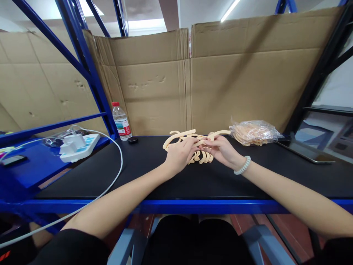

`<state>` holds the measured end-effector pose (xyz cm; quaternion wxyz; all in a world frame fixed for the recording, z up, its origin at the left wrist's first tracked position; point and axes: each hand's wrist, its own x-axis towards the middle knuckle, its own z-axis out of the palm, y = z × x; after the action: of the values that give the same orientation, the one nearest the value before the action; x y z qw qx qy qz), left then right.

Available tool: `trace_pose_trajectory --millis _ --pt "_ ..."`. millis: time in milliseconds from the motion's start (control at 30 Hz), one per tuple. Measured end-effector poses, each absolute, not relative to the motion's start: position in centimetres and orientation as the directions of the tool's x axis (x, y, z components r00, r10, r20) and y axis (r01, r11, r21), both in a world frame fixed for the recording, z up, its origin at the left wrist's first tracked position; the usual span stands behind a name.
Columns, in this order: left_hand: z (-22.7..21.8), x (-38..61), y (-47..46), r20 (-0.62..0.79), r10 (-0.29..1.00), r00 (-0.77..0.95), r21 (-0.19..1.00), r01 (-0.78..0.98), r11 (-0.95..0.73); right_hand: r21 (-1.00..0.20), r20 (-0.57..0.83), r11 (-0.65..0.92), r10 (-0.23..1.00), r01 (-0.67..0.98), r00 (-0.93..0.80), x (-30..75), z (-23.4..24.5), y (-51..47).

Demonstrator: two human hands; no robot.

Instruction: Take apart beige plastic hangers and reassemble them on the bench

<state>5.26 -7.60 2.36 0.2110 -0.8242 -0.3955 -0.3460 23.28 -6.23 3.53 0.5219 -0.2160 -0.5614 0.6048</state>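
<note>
Black bench (143, 173), cardboard (234, 81) behind — 2 hands on a tan wooden rib assembly (179, 135).
Left hand (179, 154) curled round it; right hand (222, 149) pinching its curved end — bagged parts (253, 131) beside.

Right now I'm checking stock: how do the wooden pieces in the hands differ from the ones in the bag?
The held pieces are bare, in the grip of the left hand and right hand; the bagged pieces are wrapped in clear plastic and untouched. The held pieces spread out in long curves and ribs; the bagged pieces lie flat in a stack on the table. Both are the same pale wood.
</note>
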Motion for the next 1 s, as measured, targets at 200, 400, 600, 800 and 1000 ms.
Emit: trace_pose_trajectory --millis 200,400,600,800,1000 --pt "3.0 5.1 -7.5 0.7 0.592 0.4 -0.027 0.843 -0.537 -0.925 0.338 0.285 0.919 -0.252 -0.2 23.6 3.5 -5.7" --pt "3.2 4.8 -7.0 0.619 0.677 0.398 -0.019 0.869 -0.494 -0.621 0.781 0.726 0.605 0.295 0.155 24.5 3.2 -5.3" --pt "3.0 5.0 -7.4 0.54 0.711 0.451 -0.096 0.872 -0.48 0.298 0.772 0.757 0.167 0.581 -0.613 24.6 3.6 -6.6" --pt "3.5 5.0 -7.8 0.549 0.667 0.504 -0.098 0.831 -0.547 0.53 0.634 0.606 0.18 0.593 -0.752 24.0 3.2 -6.4" --pt "4.1 4.5 -7.2 0.576 0.559 0.596 -0.124 0.74 -0.661 0.608 0.616 0.552 0.126 0.571 -0.777 24.3 3.6 -6.4"
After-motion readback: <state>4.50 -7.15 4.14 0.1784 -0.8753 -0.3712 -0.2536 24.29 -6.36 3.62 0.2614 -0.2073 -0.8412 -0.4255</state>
